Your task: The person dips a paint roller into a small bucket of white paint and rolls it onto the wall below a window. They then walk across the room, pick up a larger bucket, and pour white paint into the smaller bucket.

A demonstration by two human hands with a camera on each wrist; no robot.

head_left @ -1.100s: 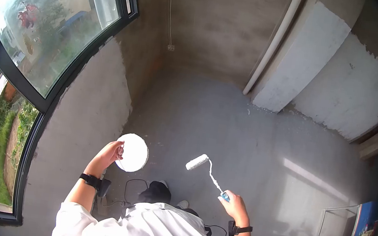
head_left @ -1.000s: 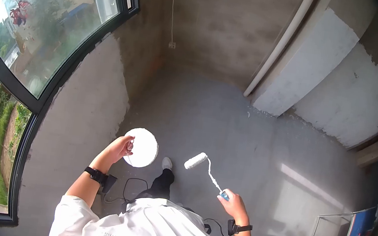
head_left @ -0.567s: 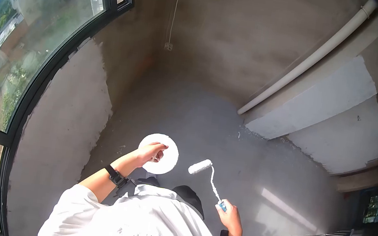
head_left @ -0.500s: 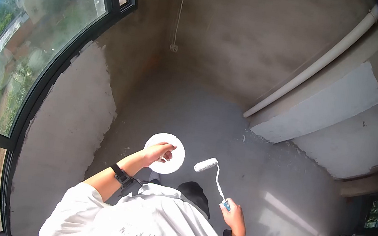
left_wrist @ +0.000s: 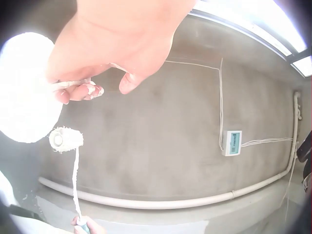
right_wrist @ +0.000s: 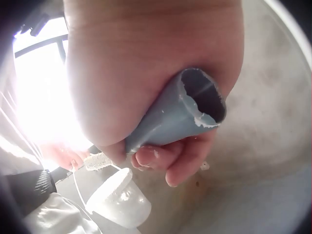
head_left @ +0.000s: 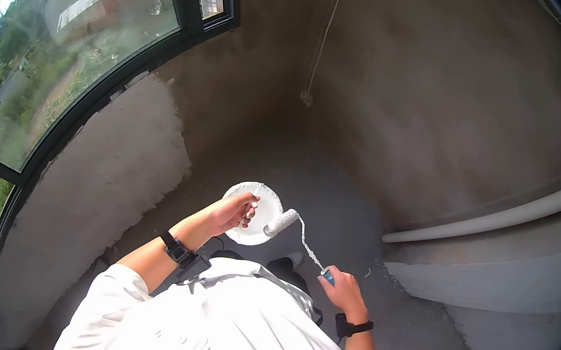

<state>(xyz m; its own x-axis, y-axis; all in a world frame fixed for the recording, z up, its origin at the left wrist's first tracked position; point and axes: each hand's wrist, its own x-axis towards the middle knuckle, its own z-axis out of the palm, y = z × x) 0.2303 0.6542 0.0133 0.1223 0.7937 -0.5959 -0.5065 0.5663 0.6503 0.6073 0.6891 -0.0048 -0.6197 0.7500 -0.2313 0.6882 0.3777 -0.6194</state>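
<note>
My left hand (head_left: pixel 236 212) grips the thin wire handle of a white plastic bucket (right_wrist: pixel 122 204), which hangs in front of my body. In the head view its round top looks white inside. My right hand (head_left: pixel 346 293) holds a paint roller (head_left: pixel 283 223) by its blue handle (right_wrist: pixel 170 117), fingers wrapped round the grip. White paint coats the fuzzy roller sleeve and the bent rod. The sleeve overlaps the bucket's right edge in the head view. White specks mark the fingers (left_wrist: pixel 92 90) of the left hand.
A dark-framed window (head_left: pixel 111 61) spans the left, above a partly white-coated wall (head_left: pixel 130 134). Bare brown walls meet in a corner ahead. A white pipe (head_left: pixel 495 214) runs along the right wall. My feet stand on a grey floor (head_left: pixel 355 199).
The view has swung left toward the window corner. My left hand has brought the bucket rightward across my body, and the roller sleeve now overlaps its edge. Both hands keep their hold.
</note>
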